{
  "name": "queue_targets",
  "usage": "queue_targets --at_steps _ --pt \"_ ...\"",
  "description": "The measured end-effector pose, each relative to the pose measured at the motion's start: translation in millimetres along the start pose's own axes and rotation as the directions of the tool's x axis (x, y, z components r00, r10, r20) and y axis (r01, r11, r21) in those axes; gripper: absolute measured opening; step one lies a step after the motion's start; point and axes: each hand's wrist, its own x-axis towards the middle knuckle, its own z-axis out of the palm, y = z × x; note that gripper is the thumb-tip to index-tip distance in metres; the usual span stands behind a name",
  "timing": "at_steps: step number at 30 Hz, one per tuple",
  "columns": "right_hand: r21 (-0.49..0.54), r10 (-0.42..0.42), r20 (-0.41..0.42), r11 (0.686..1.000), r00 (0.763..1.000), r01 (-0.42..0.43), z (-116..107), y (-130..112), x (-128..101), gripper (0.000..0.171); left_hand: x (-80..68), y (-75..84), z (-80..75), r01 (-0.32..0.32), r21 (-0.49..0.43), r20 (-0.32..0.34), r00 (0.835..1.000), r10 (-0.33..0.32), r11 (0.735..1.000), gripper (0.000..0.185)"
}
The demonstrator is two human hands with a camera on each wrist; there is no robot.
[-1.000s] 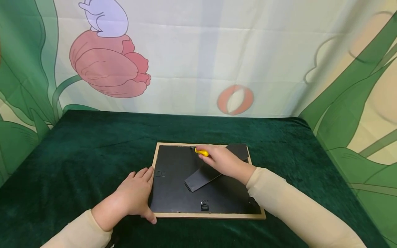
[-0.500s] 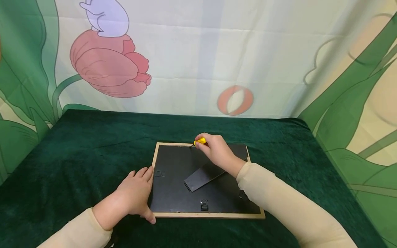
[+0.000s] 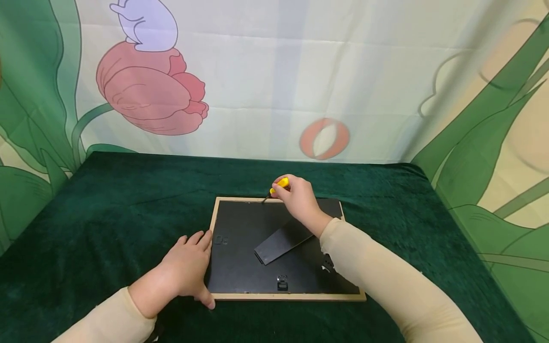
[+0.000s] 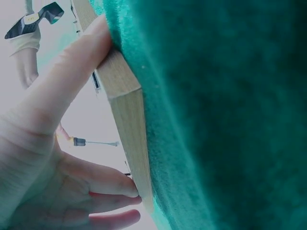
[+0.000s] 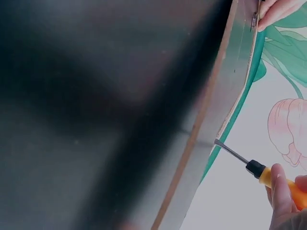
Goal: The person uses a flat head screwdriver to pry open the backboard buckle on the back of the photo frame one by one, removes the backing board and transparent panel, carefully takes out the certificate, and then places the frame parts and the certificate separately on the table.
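Observation:
A picture frame (image 3: pixel 240 276) with a light wooden rim and black backing lies face down on green cloth. My left hand (image 3: pixel 184 267) rests against its left edge, thumb at the near corner and fingers spread along the side; the left wrist view shows them touching the wood (image 4: pixel 129 120). In my right hand (image 3: pixel 300 197) I pinch a screwdriver (image 3: pixel 280 184) with a yellow handle and black collar. Its metal tip (image 5: pixel 218 142) is at the inner edge of the far rim, left of the middle. The black stand leg (image 3: pixel 283 243) lies slantwise across the backing, partly under my right forearm.
Dark green velvet cloth (image 3: pixel 141 205) covers the table around the frame. Metal hangers sit on the backing, one near the front rim (image 3: pixel 282 283) and one at the left (image 3: pixel 220 240). A printed curtain (image 3: pixel 257 95) hangs behind the table.
My right hand has moved up and away toward the far rim, tilting the screwdriver more upright with its tip at that rim. The left hand and the frame have stayed in place.

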Motion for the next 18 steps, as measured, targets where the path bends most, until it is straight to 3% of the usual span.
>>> queue_targets --at_steps 6,14,18 --pt "0.121 0.041 0.063 0.991 0.997 -0.048 -13.1 7.0 -4.9 0.014 -0.1 2.1 -2.0 -0.001 0.004 0.007 1.0 0.001 1.0 0.123" --pt "0.227 -0.024 0.057 0.974 0.998 0.01 -49.7 7.7 -27.1 0.028 -0.9 0.5 -1.4 0.001 0.001 0.002 1.0 -0.001 1.0 0.125" --pt "0.23 -0.031 0.085 0.973 0.996 0.011 -70.2 2.7 -45.3 0.027 -1.2 -1.4 1.1 0.004 -0.009 0.0 1.0 -0.004 1.0 0.126"
